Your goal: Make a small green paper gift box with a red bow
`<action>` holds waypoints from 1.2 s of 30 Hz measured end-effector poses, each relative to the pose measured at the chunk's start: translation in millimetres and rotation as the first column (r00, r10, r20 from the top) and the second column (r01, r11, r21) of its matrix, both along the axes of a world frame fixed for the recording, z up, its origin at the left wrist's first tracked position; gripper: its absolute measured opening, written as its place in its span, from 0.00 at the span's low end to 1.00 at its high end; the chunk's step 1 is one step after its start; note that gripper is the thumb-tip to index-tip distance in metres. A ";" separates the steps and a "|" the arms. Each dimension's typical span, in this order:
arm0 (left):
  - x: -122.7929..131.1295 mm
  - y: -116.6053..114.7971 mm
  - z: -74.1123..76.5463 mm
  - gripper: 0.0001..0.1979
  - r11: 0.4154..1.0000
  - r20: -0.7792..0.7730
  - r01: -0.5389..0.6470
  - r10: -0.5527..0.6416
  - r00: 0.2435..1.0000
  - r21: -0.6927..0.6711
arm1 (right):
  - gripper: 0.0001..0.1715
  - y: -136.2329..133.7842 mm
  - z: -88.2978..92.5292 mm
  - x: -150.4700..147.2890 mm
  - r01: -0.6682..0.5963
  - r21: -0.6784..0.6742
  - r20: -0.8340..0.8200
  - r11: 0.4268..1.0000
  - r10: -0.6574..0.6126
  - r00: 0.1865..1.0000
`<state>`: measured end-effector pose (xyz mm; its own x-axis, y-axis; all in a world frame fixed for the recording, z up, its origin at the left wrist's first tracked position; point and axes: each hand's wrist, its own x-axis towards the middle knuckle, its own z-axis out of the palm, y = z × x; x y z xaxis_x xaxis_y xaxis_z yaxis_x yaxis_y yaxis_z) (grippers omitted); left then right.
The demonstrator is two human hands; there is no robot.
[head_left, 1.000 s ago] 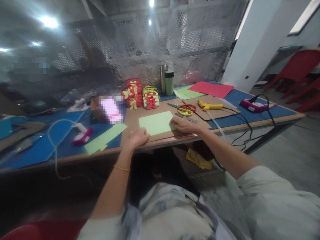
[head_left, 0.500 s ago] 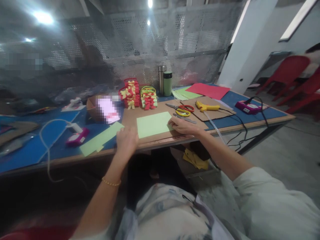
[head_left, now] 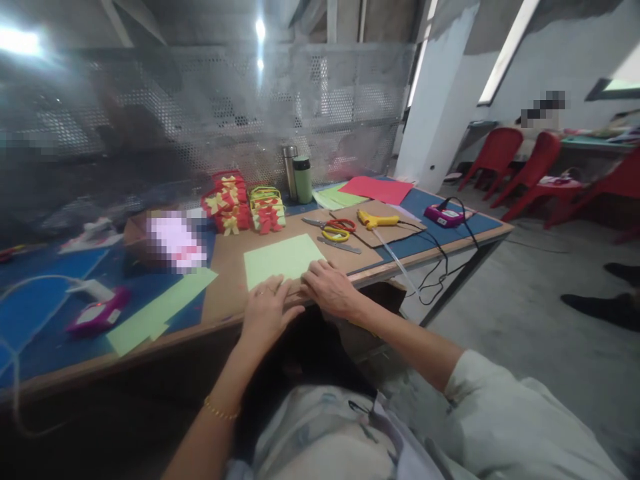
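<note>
A pale green paper sheet lies flat on the brown cardboard at the table's front. My left hand rests over its near edge, fingers stretched forward and thumb held apart. Close on its right, my right hand has its fingers bent down onto the sheet's near right corner; its thumb is hidden. Beyond it are red-and-yellow-handled scissors and a thin grey blade-like tool. Green paper strips lie to the left.
A yellow glue gun with a cable lies right. Red paper, a green bottle and a steel flask stand or lie behind. Bow-decorated red items and green ones sit left of them. A pixelated phone-like screen leans farther left.
The view has turned right. Both hands have come closer together along the sheet's near edge; my left hand has moved onto it from the left, with its thumb spread. The sheet stays flat.
</note>
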<state>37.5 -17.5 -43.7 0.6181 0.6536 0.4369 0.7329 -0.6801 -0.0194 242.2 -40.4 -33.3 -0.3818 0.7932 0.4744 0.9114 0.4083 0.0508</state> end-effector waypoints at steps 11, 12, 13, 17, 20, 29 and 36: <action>2.7 -3.5 3.0 0.28 0.999 0.005 -0.018 0.018 1.000 -0.041 | 0.15 -0.2 -14.4 63.0 0.112 0.117 -0.022 0.987 -0.111 0.994; 2.8 -3.0 3.7 0.28 0.999 0.004 -0.014 0.014 1.000 -0.052 | 0.15 0.6 -15.4 63.5 0.073 0.116 -0.031 0.991 -0.070 0.997; 2.5 -2.2 4.9 0.27 0.998 -0.004 -0.009 0.009 1.000 -0.062 | 0.17 1.3 -16.6 62.8 0.030 0.116 -0.043 0.993 -0.026 0.999; -4.0 5.7 14.8 0.25 0.996 -0.067 -0.012 0.006 0.998 -0.088 | 0.26 -1.9 -23.2 52.0 -0.063 0.102 -0.108 0.993 0.074 0.991; -15.5 15.2 25.2 0.22 0.994 -0.103 -0.041 0.030 0.994 -0.102 | 0.31 -11.4 -26.2 38.5 -0.047 0.103 -0.157 0.994 0.063 0.986; 2.3 6.1 19.1 0.28 0.988 -0.029 -0.146 0.147 0.989 0.048 | 0.13 -17.8 -15.0 -3.7 -0.243 0.156 -0.179 0.957 0.270 0.946; -1.3 -4.6 6.4 0.31 0.997 0.034 0.014 -0.011 0.999 -0.082 | 0.30 7.4 -13.9 52.8 -0.296 0.080 -0.343 0.952 0.305 0.888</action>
<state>36.3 -22.1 -37.3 0.6124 0.6804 0.4025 0.7235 -0.6875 0.0615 295.0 -33.1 -47.2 -0.4081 0.6529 0.6380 0.7065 0.6686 -0.2323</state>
